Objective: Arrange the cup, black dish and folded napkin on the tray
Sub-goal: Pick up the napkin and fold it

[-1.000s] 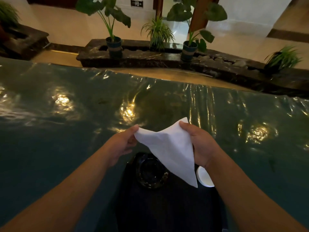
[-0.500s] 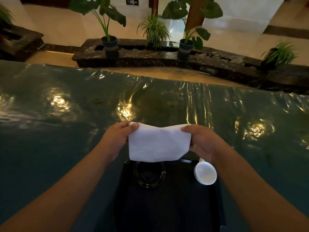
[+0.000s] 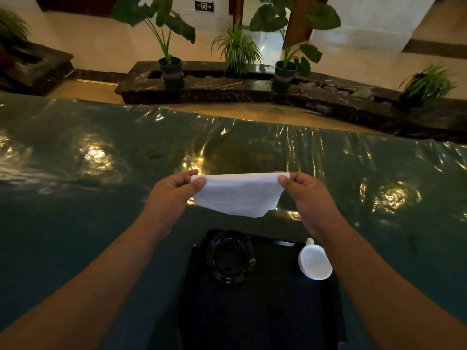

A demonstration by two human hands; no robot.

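A white napkin [image 3: 236,193] hangs folded in the air above the table, beyond the far edge of the tray. My left hand [image 3: 174,195] pinches its left top corner and my right hand [image 3: 307,198] pinches its right top corner. Below them lies a dark tray [image 3: 265,311] at the table's near edge. A round black dish [image 3: 230,258] sits in the tray's far left part. A white cup [image 3: 314,261] with its handle pointing away stands at the tray's far right corner.
The table [image 3: 75,210] is covered with a shiny teal plastic sheet that wrinkles and glares. Past its far edge runs a dark stone planter ledge [image 3: 227,84] with several potted plants.
The napkin went from a hanging triangle to a flat folded strip stretched between both hands. Both hands lifted it up and away from the tray, so the dish and cup now show fully.
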